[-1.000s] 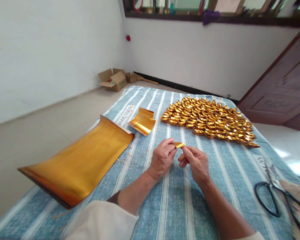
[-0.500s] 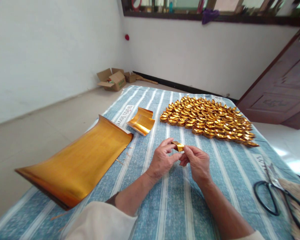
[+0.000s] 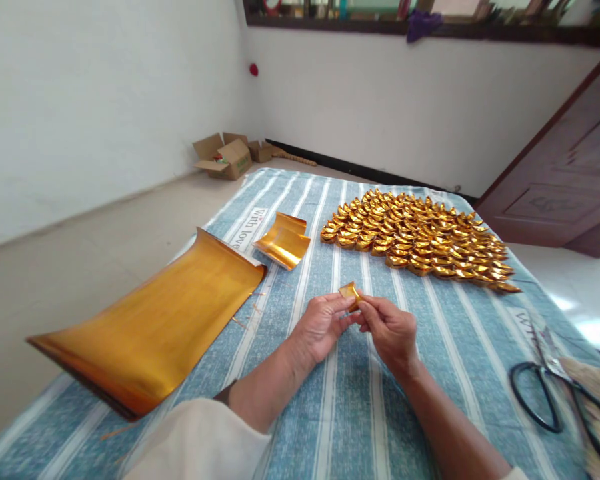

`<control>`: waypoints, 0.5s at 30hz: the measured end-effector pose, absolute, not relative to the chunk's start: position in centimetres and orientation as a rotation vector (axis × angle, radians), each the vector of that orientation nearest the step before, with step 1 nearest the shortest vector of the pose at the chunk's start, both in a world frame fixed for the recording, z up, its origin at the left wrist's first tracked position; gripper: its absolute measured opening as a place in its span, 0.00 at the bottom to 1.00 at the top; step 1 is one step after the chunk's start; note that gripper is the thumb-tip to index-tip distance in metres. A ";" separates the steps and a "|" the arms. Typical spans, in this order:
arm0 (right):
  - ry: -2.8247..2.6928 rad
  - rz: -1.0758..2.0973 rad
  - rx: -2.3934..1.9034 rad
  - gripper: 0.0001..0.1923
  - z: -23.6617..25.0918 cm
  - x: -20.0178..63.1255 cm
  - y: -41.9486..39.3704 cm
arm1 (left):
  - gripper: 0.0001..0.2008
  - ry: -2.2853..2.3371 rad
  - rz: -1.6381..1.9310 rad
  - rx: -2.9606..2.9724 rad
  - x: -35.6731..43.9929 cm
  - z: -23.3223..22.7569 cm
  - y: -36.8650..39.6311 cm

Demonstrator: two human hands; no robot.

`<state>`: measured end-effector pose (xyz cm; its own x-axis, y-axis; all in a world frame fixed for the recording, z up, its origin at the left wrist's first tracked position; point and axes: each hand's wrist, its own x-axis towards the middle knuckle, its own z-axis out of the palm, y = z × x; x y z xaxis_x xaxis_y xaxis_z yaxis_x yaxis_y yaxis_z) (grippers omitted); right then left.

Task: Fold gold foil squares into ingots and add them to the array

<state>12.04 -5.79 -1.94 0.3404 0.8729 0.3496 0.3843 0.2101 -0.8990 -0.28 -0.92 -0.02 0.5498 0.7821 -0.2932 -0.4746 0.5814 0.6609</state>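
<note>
Two bare hands meet over a table covered with a blue-and-white striped cloth [image 3: 330, 427], pinching a small folded piece of gold foil paper [image 3: 351, 294] between them. The left hand [image 3: 321, 325] has its grip closed on the near left edge of the piece with thumb and fingertips; the right hand [image 3: 391, 331] has its grip closed on the right edge, the fingers curled tight, so the piece stands raised just above the cloth near the table's middle. To the far right lies a broad heap of finished gold foil ingot shapes [image 3: 420, 240], packed edge to edge. A large curling sheet of gold foil [image 3: 155, 320] spreads at the left, with a smaller curled gold foil sheet [image 3: 285, 241] just beyond it. Printed on the cloth beside that smaller sheet, the words "With love" [image 3: 253, 227] can be read. Black-handled scissors [image 3: 550, 390] rest at the near right edge.
</note>
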 end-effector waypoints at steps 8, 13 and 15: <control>-1.511 0.200 -1.419 0.13 -1.2 12.4 -6.1 | 0.06 0.599 0.736 0.562 -0.3 0.3 -0.9; -1.556 0.165 -1.412 0.15 -1.1 12.5 -6.1 | 0.07 0.584 0.716 0.565 -0.3 0.5 -0.9; -1.566 0.162 -1.399 0.15 -1.2 12.6 -6.0 | 0.07 0.593 0.713 0.553 -0.3 0.5 -0.8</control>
<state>12.57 -6.00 -1.24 0.1561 0.8121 0.5623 0.6797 0.3247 -0.6577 -0.28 -0.83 0.47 0.6099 0.7311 -0.3058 -0.4339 0.6310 0.6431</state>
